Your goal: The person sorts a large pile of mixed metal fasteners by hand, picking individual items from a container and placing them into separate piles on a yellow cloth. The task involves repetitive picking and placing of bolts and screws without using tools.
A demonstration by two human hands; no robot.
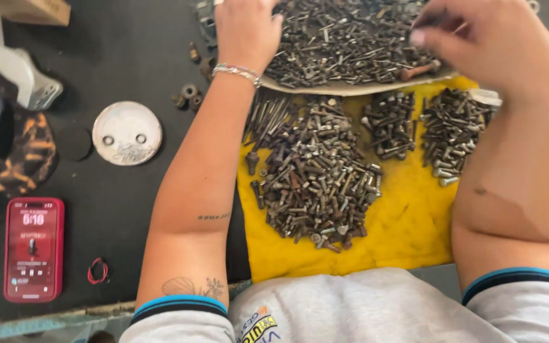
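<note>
My left hand (246,28) reaches to the left edge of a heap of mixed bolts and screws (344,38) on a piece of cardboard (351,89); its fingertips run off the top of the view. A beaded bracelet circles that wrist. My right hand (478,38) hovers over the heap's right side with its fingers bunched and blurred, and I cannot see anything in them. A rusty bolt (419,70) lies just below it. Nearer me, a yellow cloth (408,222) carries a large bolt pile (316,178), long bolts (265,117) and two smaller piles (389,124), (452,130).
On the dark table to the left lie a red phone (33,249), a red rubber band (97,271), a round metal disc (126,133) and a few loose nuts (189,95). A black and orange patterned cloth (14,152) sits at the far left.
</note>
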